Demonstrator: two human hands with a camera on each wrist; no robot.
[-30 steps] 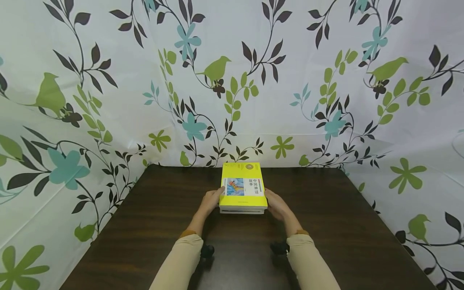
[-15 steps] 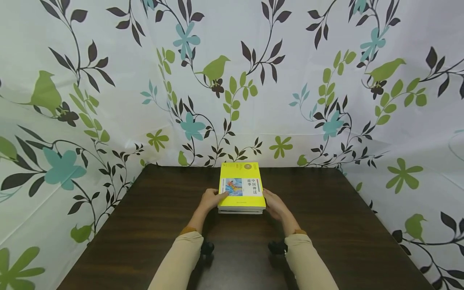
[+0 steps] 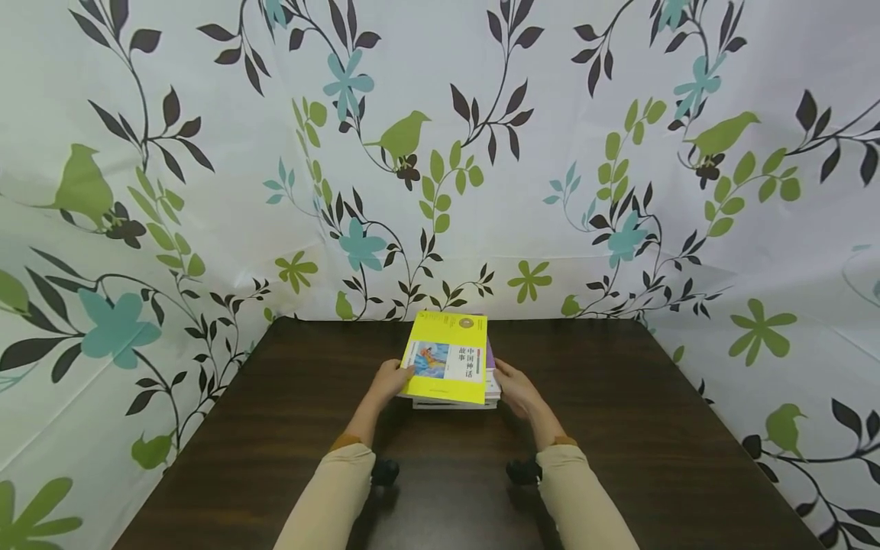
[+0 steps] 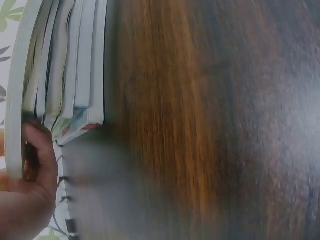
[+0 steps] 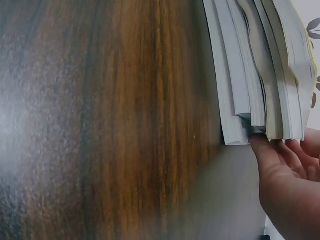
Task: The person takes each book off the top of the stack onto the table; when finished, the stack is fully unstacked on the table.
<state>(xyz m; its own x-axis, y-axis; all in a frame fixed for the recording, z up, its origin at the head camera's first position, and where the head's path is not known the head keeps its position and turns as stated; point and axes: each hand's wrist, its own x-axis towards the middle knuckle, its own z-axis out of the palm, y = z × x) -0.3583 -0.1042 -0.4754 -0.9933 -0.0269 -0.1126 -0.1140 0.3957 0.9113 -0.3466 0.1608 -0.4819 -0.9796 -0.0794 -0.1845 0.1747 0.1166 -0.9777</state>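
Note:
My left hand [image 3: 386, 383] grips the left edge of a yellow paperback book [image 3: 445, 330], thumb over the cover and fingers beneath it. This book lies slewed and shifted left on top of a stack of books [image 3: 491, 386]; in the left wrist view a gap shows between it and the books below. A strip of purple cover shows under its right side. My right hand [image 3: 519, 391] rests against the right side of the stack, its fingertips [image 5: 257, 141] touching the page edges of several books.
The stack stands near the back edge of a dark wood-grain table [image 3: 296, 412]. Behind and at both sides hangs a white curtain [image 3: 522, 191] with leaves, birds and flowers. Both sleeves [image 3: 330, 496] reach in from the front.
The left hand moved its thumb onto the yellow book's cover, then pulled the book left and turned it, uncovering the books beneath. The right hand stays at the stack's right side.

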